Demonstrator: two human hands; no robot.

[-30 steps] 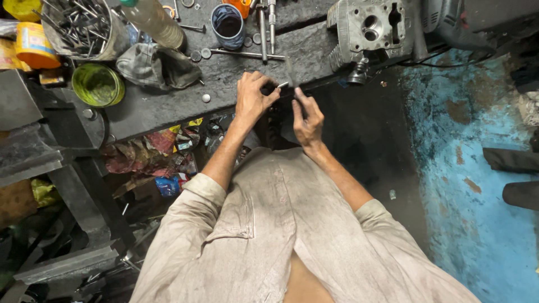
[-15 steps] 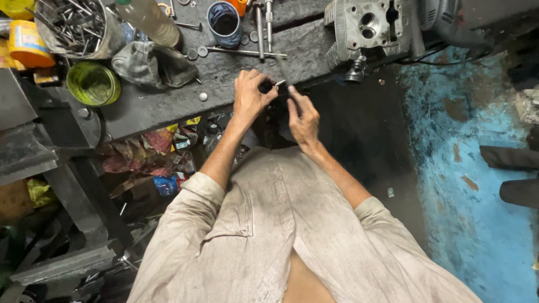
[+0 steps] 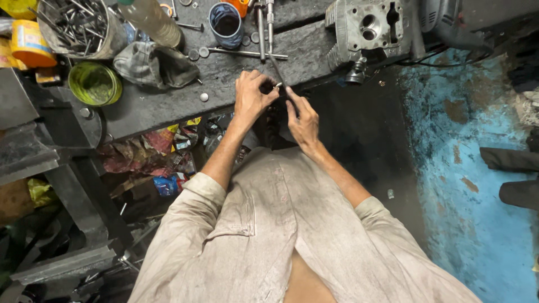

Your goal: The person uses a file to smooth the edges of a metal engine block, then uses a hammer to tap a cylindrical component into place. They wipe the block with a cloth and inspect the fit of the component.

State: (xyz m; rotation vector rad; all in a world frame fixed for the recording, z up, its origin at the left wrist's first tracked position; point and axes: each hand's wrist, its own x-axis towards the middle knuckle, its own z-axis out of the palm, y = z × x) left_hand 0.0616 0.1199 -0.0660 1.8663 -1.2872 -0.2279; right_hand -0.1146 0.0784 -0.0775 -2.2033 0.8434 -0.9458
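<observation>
Metal tool [image 3: 279, 70] pinched in my right hand [image 3: 303, 119]; my left hand [image 3: 251, 95] curls around a small dark part [image 3: 268, 88] at the workbench [image 3: 168, 104] edge

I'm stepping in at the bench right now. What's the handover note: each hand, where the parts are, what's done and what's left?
Left hand: closed on a small dark part at the workbench front edge.
Right hand: gripping a thin dark tool, tip at that part.
Nearby: cylinder head at bench right, blue cup, green tin, rag, loose washers.
Done: part and tool are in hand.
Left: the work on the part; its state is too small to tell.
</observation>
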